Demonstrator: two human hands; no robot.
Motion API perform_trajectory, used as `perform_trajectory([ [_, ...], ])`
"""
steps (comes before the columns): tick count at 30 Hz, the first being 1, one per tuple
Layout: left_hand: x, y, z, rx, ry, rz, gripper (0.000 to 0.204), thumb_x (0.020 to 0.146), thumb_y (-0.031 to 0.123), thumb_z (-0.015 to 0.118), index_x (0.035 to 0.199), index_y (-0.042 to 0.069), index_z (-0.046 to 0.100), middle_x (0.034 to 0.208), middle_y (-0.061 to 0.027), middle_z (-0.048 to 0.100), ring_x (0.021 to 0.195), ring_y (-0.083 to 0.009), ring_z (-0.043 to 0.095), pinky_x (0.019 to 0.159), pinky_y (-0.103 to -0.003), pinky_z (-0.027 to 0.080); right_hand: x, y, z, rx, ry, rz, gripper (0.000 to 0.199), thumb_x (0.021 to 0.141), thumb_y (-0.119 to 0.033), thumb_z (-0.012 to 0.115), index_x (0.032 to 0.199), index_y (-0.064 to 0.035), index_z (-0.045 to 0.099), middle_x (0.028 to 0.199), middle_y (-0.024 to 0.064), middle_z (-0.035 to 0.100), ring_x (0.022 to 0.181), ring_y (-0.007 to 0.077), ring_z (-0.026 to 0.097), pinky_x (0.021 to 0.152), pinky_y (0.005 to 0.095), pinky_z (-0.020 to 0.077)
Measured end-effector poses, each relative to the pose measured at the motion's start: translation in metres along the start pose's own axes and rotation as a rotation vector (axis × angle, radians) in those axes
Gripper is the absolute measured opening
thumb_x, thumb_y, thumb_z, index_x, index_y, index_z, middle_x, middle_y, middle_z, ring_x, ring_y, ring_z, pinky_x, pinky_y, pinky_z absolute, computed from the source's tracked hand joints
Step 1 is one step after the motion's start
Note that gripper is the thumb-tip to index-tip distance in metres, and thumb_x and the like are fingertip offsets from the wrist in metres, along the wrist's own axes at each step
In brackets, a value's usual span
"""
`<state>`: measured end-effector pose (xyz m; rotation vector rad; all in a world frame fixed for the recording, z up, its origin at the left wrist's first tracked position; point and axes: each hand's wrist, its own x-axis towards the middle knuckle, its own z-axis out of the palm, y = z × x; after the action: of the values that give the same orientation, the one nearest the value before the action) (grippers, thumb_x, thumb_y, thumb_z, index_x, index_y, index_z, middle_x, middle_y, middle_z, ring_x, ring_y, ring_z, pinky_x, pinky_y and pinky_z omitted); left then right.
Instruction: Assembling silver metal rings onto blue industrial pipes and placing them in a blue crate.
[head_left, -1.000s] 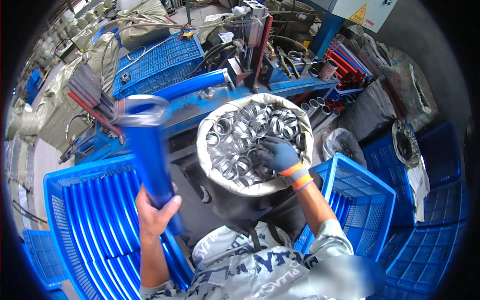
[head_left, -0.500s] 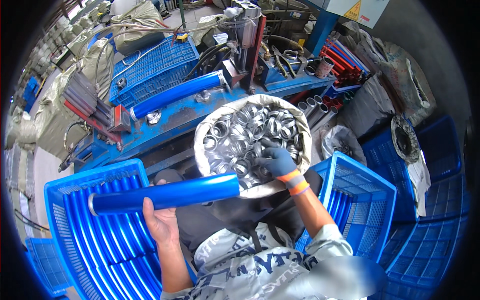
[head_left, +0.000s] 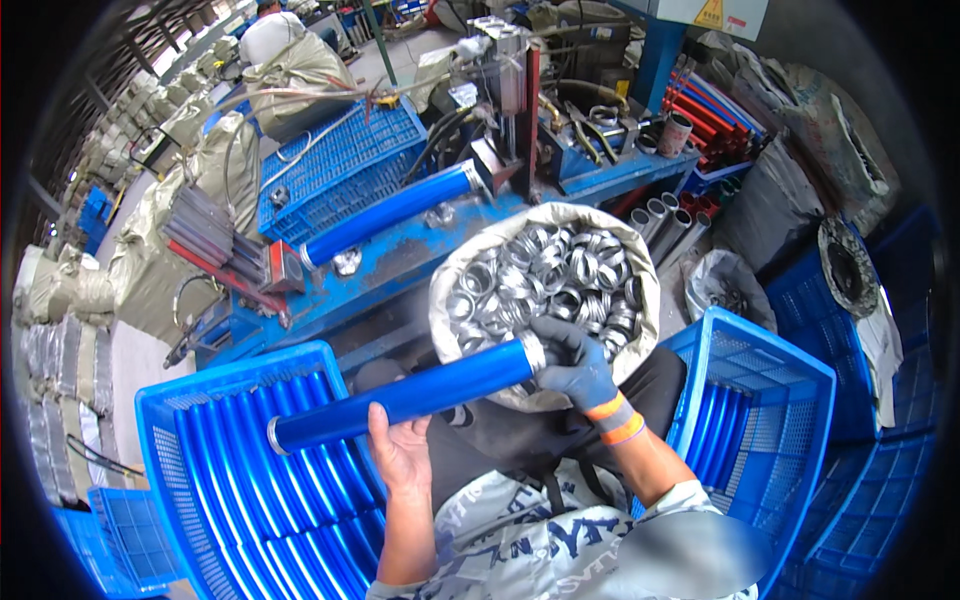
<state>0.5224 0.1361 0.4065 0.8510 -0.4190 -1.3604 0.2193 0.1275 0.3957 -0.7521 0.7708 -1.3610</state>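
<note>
A long blue metal tube (head_left: 410, 396) lies across my lap, held up in my bare left hand (head_left: 402, 450), whose fingers wrap its underside. My right hand (head_left: 574, 362), in a grey glove with an orange cuff, is closed around a silver ring (head_left: 535, 352) at the tube's right end. Another silver ring (head_left: 274, 436) sits on the left end. Just beyond the tube stands a white sack (head_left: 446, 330) full of loose silver rings (head_left: 560, 270).
A blue crate (head_left: 152, 420) of blue tubes stands at left, another crate (head_left: 826, 400) at right. Ahead, a blue bench (head_left: 375, 255) carries a second blue tube (head_left: 390, 212) between two end fixtures. Red tubes (head_left: 705, 125) and steel pipes (head_left: 665, 220) lie back right.
My right hand has come out of the rings in the sack to the tube's right end, where a silver ring now shows. The whole view has shifted, so the scene appears further right.
</note>
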Motion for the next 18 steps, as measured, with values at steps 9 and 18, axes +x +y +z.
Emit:
perform_trajectory([
  [9,0.017,0.001,0.003,0.069,-0.044,0.05,0.061,0.108,0.048,0.074,0.146,0.002,0.062,0.139,-0.017,0.073,0.127,-0.0317,0.074,0.108,-0.049,0.063,0.013,-0.037,0.02,-0.293,-0.04,0.147,0.079,0.09,0.008,0.084,0.163,0.0056,0.053,0.139,0.0131,0.074,0.117,0.0165,0.073,0.098,0.0321,0.062],
  [18,0.041,0.048,-0.037,-0.21,0.056,0.036,0.074,0.103,0.055,0.078,0.15,0.002,0.058,0.15,-0.015,0.068,0.138,-0.0279,0.067,0.118,-0.045,0.056,0.195,-0.033,0.051,-0.539,-0.24,-0.114,0.063,0.106,-0.026,0.078,0.16,0.0003,0.059,0.143,0.0148,0.073,0.128,0.0165,0.068,0.109,0.0327,0.0551],
])
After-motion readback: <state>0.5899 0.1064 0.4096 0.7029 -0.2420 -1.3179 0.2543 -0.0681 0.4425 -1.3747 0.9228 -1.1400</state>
